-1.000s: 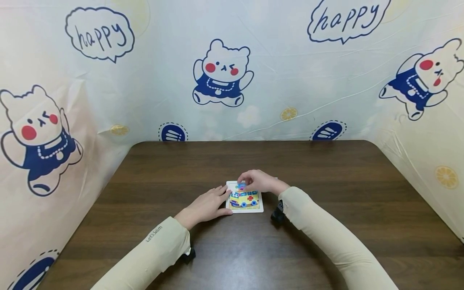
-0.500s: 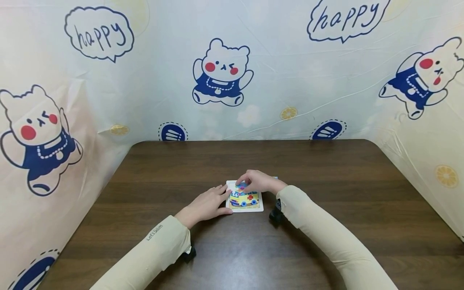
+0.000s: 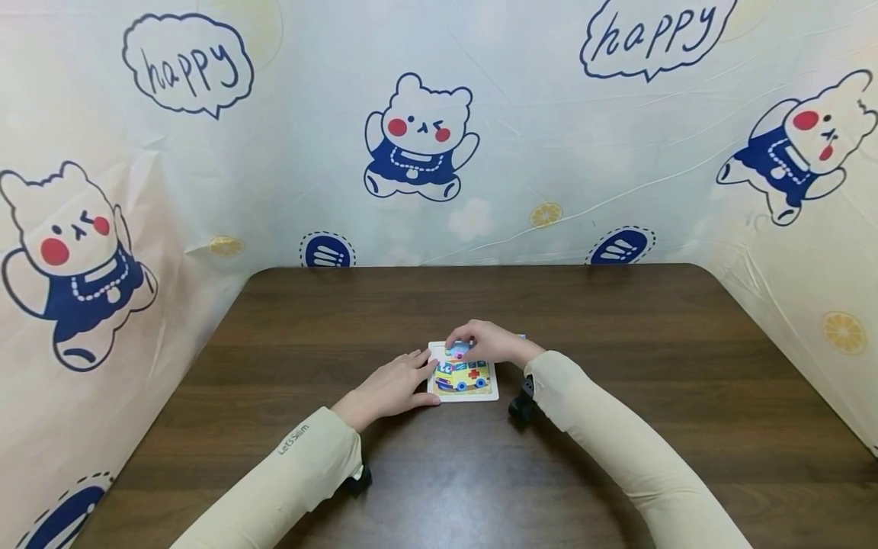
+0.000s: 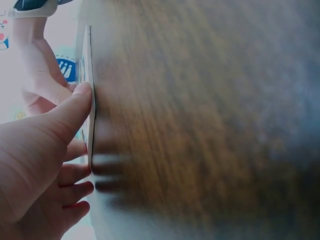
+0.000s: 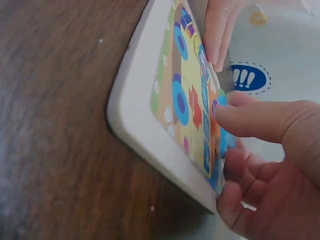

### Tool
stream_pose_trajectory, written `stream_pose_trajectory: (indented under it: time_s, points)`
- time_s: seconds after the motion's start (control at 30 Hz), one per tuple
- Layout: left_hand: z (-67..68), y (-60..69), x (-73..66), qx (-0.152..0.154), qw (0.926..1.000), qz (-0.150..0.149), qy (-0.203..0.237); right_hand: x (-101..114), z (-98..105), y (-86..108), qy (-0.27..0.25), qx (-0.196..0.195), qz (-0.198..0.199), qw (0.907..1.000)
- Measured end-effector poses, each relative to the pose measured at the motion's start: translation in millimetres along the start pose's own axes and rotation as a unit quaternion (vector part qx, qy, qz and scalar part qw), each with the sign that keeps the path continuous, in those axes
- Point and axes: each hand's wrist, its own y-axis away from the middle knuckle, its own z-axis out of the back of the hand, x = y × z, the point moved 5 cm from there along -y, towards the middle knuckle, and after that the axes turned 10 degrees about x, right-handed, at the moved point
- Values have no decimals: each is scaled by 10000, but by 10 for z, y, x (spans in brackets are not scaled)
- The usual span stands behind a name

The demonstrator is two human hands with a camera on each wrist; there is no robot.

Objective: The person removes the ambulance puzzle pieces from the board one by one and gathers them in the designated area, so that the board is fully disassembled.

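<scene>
A white-framed jigsaw board (image 3: 473, 398) with a yellow ambulance picture lies on the table. My left hand (image 3: 391, 389) rests on its left side; in the left wrist view the thumb (image 4: 80, 95) touches the board's edge, fingers spread below. Over the upper part of the board, my right hand (image 3: 490, 341) pinches a mostly blue puzzle piece (image 5: 227, 140) between thumb and fingers. In the right wrist view this piece stands tilted above the picture. The right hand hides part of the board's upper right.
The brown wooden table (image 3: 439, 473) spreads around the board. A small blue-edged item (image 3: 523, 336) shows just behind the right wrist, mostly hidden. A printed cloth (image 3: 521, 152) with bear drawings hangs behind the table.
The blue piece in my right hand has shifted and tilted slightly over the board's top. My left hand and the board have stayed put.
</scene>
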Motion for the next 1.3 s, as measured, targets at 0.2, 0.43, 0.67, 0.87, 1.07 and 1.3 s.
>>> stream_pose_trajectory:
  time_s: [0.2, 0.43, 0.67, 0.87, 1.07, 1.3]
  points:
    - [2, 1, 3, -18, 10000, -5, 40, -89, 51, 13, -846, -415, -107, 9955]
    - [-4, -1, 6, -36, 10000, -42, 42, -146, 46, 39, -1282, -375, -308, 9906]
    - [-8, 1, 11, -68, 9999, -89, 21, -174, 7, 56, -2078, -285, -610, 9759]
    - [-8, -7, 14, -104, 9999, -114, 15, -202, -15, 63, -2538, -369, -776, 9634]
    - [-1, -7, 12, -108, 9999, -101, 23, -199, -13, 99, -2703, -368, -874, 9581]
    - [15, 3, 2, -96, 9999, -121, 44, -183, -18, 114, -2850, -182, -810, 9549]
